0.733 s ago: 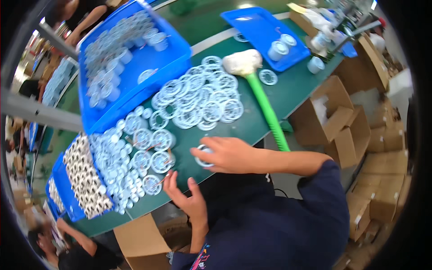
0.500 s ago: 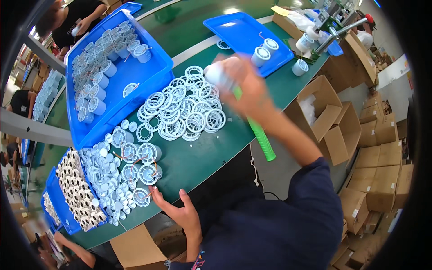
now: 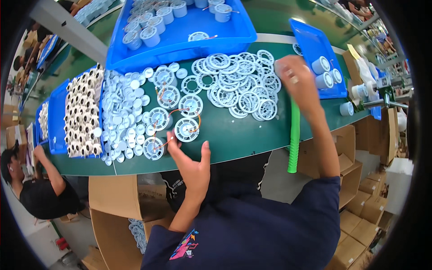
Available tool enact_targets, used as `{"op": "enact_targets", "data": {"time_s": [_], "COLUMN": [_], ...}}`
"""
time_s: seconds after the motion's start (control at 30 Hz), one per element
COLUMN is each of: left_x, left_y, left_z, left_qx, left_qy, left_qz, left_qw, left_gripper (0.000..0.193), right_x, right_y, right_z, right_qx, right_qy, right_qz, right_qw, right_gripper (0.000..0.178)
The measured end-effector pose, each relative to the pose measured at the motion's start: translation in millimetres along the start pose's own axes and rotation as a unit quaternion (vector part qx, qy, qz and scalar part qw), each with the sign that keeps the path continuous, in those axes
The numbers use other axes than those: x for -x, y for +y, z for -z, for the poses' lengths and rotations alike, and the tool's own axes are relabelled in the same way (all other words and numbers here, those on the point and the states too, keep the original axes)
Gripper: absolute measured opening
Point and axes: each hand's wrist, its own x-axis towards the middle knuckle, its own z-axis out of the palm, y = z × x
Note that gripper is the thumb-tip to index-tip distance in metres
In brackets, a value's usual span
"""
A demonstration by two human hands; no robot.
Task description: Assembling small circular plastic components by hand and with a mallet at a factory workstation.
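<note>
Your green table (image 3: 234, 135) spans the view, and on its far side stands the big blue bin (image 3: 180, 56), partly filled with pale blue cups (image 3: 153, 36). An open carton (image 3: 112, 193) sits below the near edge, by your left forearm. At the far left you have a person (image 3: 45, 198) in a dark top, one arm stretched to the table.

The right-hand tray (image 3: 310, 42), also blue, bears three cups; the left-hand tray (image 3: 57, 117) lies beside rows of white parts (image 3: 83, 112). Your mallet (image 3: 294, 135) is right of the ring pile (image 3: 243, 83) — its green handle points toward you and passes over the table's edge. Your right hand (image 3: 297, 78) covers most of its head; the fingers are blurred, so you cannot tell whether they are clamped on it.

Your left hand (image 3: 193, 168) is palm-up near the table's edge, thumb and forefinger well apart, with nothing held between them. The forefinger's tip is right by an orange wire (image 3: 198, 118) end — touching or just beside it, you cannot tell. Wired cups cluster beyond that hand, between the ring pile and a spread of small round caps (image 3: 123, 108).
</note>
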Motion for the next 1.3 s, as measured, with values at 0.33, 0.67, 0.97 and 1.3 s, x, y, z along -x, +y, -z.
{"op": "enact_targets", "data": {"time_s": [0.33, 0.67, 0.97, 1.3], "left_x": [-7.2, -0.6, -24.6, -45.1], "left_y": [-4.1, -16.6, -15.1, -5.2], "left_z": [4.3, 21.3, 24.0, 31.0], "left_qx": [-0.048, 0.041, -0.011, -0.006], "left_qy": [-0.013, -0.069, -0.158, -0.247], "left_qz": [-0.055, -0.178, -0.289, -0.296], "left_qw": [0.997, 0.981, 0.944, 0.923], "left_gripper": [0.089, 0.078, 0.06, 0.072], "right_x": [-75.8, -81.6, -97.3, -17.0], "right_y": [-100.1, -105.9, -114.4, -114.3], "right_z": [-171.3, -209.8, -195.4, -58.5], "right_qx": [-0.09, 0.083, 0.137, -0.16], "right_qy": [-0.146, -0.165, -0.259, -0.197], "right_qz": [0.174, 0.196, 0.134, -0.031], "right_qw": [0.97, 0.963, 0.947, 0.967], "right_gripper": [0.023, 0.034, 0.037, 0.023]}}
